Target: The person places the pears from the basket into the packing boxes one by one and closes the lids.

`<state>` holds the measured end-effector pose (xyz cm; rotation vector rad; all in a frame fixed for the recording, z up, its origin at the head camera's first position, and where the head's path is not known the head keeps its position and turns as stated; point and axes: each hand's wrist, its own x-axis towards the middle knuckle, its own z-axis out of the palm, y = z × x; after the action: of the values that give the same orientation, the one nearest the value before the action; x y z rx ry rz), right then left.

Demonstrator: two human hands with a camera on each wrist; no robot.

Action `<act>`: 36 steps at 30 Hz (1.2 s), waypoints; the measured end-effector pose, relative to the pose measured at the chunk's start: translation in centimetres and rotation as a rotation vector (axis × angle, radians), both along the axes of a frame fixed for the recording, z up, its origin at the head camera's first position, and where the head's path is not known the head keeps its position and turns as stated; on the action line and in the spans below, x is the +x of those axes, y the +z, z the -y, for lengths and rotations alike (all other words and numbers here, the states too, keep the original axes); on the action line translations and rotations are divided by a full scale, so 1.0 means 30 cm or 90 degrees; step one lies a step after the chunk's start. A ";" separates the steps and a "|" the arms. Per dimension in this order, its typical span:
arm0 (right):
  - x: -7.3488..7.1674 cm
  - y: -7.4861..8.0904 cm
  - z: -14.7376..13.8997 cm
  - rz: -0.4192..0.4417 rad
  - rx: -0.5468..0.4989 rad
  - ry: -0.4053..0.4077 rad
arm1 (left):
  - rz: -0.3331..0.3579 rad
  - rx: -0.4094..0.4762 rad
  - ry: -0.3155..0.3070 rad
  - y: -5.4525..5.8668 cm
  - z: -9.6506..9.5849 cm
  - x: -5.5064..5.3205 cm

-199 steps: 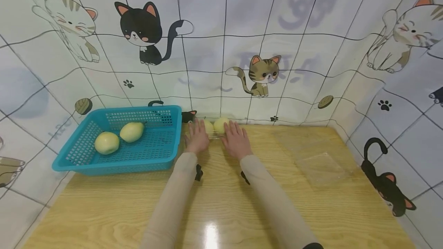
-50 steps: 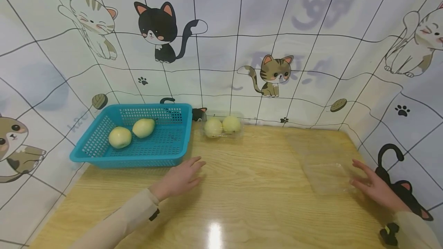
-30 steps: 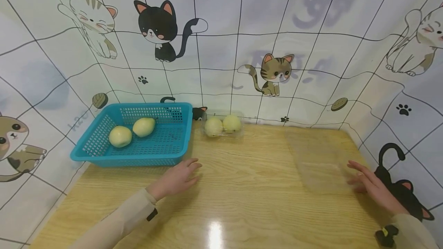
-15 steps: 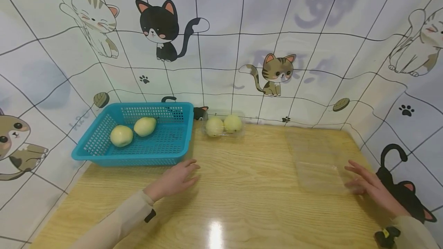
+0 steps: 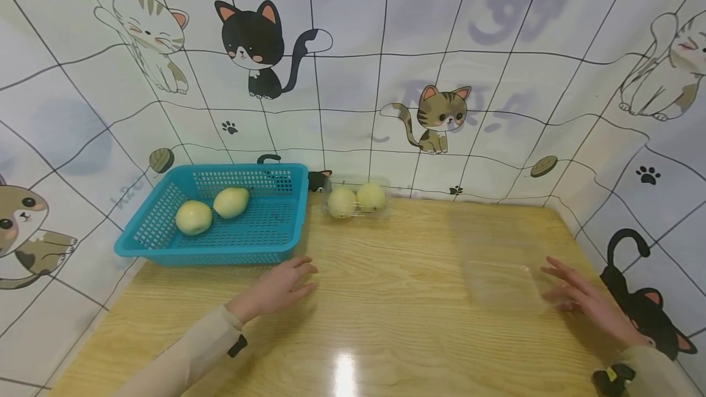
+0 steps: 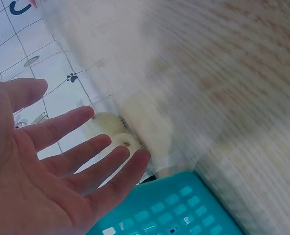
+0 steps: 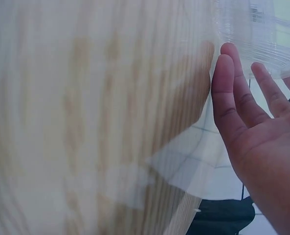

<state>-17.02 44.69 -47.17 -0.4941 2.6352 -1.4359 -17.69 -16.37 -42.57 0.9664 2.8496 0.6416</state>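
My left hand (image 5: pixel 276 287) hovers or rests in front of the blue basket (image 5: pixel 209 256), its fingers spread and holding nothing. In the left wrist view the palm and straight fingers (image 6: pixel 118 178) show. My right hand (image 5: pixel 587 302) is at the right side of a clear plastic container (image 5: pixel 499 290), fingertips at its edge. This container appears unfolded, with a second clear part lying behind it. In the right wrist view the fingers (image 7: pixel 223 81) are nearly straight beside the clear ribbed plastic (image 7: pixel 262 36). Another clear container (image 5: pixel 361 213) against the back wall holds two pale yellow pears (image 5: pixel 342 202).
Two more pale yellow pears (image 5: pixel 193 217) lie in the basket's left half. A wooden tabletop (image 5: pixel 386 311) spans the space between the hands. Cat-printed sheeting (image 5: pixel 353 78) encloses the table at the back and sides.
Both hands have left the pear-filled container at the back since the oldest frame. Lately my right hand and the unfolded container have shifted slightly left; the left hand has barely moved.
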 end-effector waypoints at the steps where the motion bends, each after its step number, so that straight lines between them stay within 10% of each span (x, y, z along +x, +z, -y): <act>1: 0.003 0.000 0.006 -0.001 0.002 0.002 | 0.003 0.002 0.000 0.002 0.001 -0.001; 36: 0.031 -0.009 0.153 -0.106 0.012 0.021 | -0.018 0.000 -0.022 0.112 0.037 -0.023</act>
<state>-16.10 40.10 -47.43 -0.6806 2.7494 -1.4168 -18.38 -17.47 -39.21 1.0299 2.8509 0.6288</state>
